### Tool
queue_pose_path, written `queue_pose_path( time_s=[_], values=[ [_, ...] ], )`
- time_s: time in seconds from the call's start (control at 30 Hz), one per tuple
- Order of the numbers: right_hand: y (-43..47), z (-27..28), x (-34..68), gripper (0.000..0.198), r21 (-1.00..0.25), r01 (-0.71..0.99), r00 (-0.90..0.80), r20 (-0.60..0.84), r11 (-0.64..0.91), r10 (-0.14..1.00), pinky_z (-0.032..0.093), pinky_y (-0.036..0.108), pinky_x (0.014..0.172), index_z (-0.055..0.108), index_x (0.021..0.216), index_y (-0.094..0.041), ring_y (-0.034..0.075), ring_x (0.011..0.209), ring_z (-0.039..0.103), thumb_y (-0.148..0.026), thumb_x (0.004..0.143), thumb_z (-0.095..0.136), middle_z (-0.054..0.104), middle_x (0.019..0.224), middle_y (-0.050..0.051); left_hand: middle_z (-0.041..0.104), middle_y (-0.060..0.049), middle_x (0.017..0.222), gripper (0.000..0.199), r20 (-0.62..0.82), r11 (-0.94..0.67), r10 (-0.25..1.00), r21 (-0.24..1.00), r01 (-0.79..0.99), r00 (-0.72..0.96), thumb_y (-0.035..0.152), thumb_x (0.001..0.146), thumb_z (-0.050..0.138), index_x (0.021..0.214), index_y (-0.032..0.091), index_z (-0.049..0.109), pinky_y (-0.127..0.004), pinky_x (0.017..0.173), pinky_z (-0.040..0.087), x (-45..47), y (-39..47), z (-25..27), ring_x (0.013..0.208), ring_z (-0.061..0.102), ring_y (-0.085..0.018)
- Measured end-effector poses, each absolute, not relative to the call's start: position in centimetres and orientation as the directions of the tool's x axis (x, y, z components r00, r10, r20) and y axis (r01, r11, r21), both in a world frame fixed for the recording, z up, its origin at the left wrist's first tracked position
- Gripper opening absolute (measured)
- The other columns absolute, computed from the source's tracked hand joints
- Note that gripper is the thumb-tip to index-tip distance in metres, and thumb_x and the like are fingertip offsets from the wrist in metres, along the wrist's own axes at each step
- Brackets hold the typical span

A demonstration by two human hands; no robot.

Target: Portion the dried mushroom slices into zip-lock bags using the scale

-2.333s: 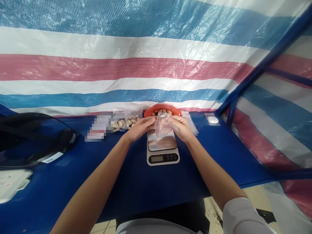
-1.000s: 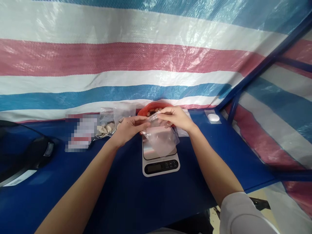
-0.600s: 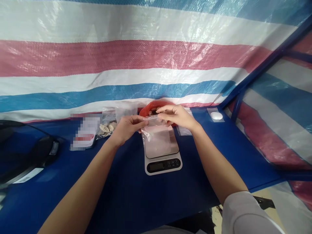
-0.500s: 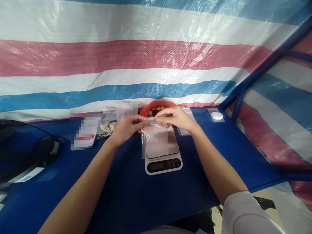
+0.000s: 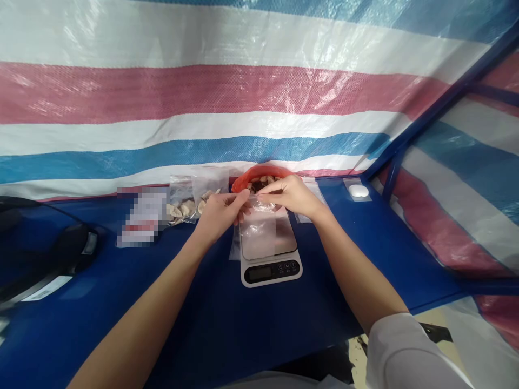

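Your left hand (image 5: 223, 214) and right hand (image 5: 291, 195) pinch the clear bag (image 5: 259, 229) by its top edge! It hangs at six o'clock from your grip, over the scale (image 5: 271, 270); red bag (image 5: 265, 172) at twelve.

clear bag (image 5: 260, 229): earlier crumpled → now hanging flatter | scale display (image 5: 260, 273): seemingly darker

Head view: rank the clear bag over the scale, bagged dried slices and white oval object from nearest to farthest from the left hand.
1. Clear bag: held by the left hand, over the scale.
2. Bagged dried slices: just left of the hand.
3. White oval object: far right.
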State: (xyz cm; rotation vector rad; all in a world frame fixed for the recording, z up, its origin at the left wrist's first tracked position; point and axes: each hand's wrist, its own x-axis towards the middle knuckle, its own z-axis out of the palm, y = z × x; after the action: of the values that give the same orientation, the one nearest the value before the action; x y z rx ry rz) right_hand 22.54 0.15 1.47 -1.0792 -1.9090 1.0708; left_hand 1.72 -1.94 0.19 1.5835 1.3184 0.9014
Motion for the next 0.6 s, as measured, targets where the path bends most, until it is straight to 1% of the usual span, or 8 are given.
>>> queue_pose_path(
  time_s=[0.1,0.23,0.37,0.43,0.5,0.6],
  values=[
    [-0.02,1.47,22.45,0.025,-0.897,0.309,-0.459,0.152,0.317,0.875,0.057,0.025,0.055,0.083,0.094,-0.021,0.014,0.067,0.065,-0.04,0.082,0.073,0.077,0.087,0.002,0.07,-0.007,0.064,0.046,-0.101,0.073,0.981,0.982,0.172,0.164,0.057,0.08,0.069,0.069,0.013,0.072,-0.025,0.047,0.042,1.59,-1.59,0.04,0.048,0.057,-0.013],
    [-0.07,1.4,22.41,0.024,-0.865,0.333,-0.484,0.184,0.375,0.855,0.056,0.025,0.056,0.083,0.093,-0.02,0.012,0.062,0.063,-0.039,0.085,0.072,0.076,0.081,0.002,0.071,-0.007,0.065,0.039,-0.191,0.187,0.965,0.982,0.041,0.18,0.049,0.07,0.08,0.071,0.011,0.074,-0.023,0.047,0.044,1.49,-1.43,0.15,0.047,0.057,-0.011],
    [0.01,1.26,22.42,0.02,-0.811,0.367,-0.522,0.226,0.455,0.823,0.054,0.027,0.061,0.083,0.089,-0.02,0.012,0.06,0.062,-0.036,0.087,0.071,0.076,0.076,0.002,0.071,-0.008,0.064,0.041,-0.244,0.248,0.953,0.969,0.001,0.178,0.051,0.071,0.08,0.067,0.01,0.073,-0.023,0.047,0.045,1.57,-1.42,0.22,0.048,0.058,-0.011],
    [0.04,1.26,22.46,0.02,-0.804,0.373,-0.535,0.22,0.462,0.816,0.054,0.027,0.062,0.083,0.09,-0.02,0.012,0.062,0.062,-0.036,0.088,0.071,0.076,0.077,0.002,0.071,-0.008,0.064,0.037,-0.265,0.268,0.948,0.963,0.003,0.176,0.046,0.071,0.081,0.065,0.01,0.072,-0.023,0.047,0.045,1.6,-1.42,0.25,0.047,0.058,-0.011],
    [0.04,1.36,22.55,0.02,-0.818,0.376,-0.532,0.194,0.435,0.824,0.055,0.026,0.062,0.082,0.093,-0.02,0.011,0.062,0.063,-0.036,0.088,0.072,0.076,0.08,0.002,0.071,-0.008,0.064,0.031,-0.279,0.285,0.944,0.958,-0.008,0.178,0.039,0.071,0.081,0.065,0.011,0.071,-0.023,0.049,0.046,1.59,-1.42,0.31,0.048,0.059,-0.011],
    [0.02,1.6,22.74,0.026,-0.872,0.366,-0.523,0.097,0.326,0.847,0.057,0.025,0.059,0.082,0.096,-0.02,0.012,0.066,0.064,-0.042,0.085,0.073,0.074,0.081,0.001,0.071,-0.008,0.066,0.026,-0.277,0.289,0.941,0.957,-0.038,0.194,0.035,0.07,0.081,0.067,0.011,0.072,-0.024,0.052,0.049,1.55,-1.45,0.41,0.052,0.06,-0.011]
  ],
)
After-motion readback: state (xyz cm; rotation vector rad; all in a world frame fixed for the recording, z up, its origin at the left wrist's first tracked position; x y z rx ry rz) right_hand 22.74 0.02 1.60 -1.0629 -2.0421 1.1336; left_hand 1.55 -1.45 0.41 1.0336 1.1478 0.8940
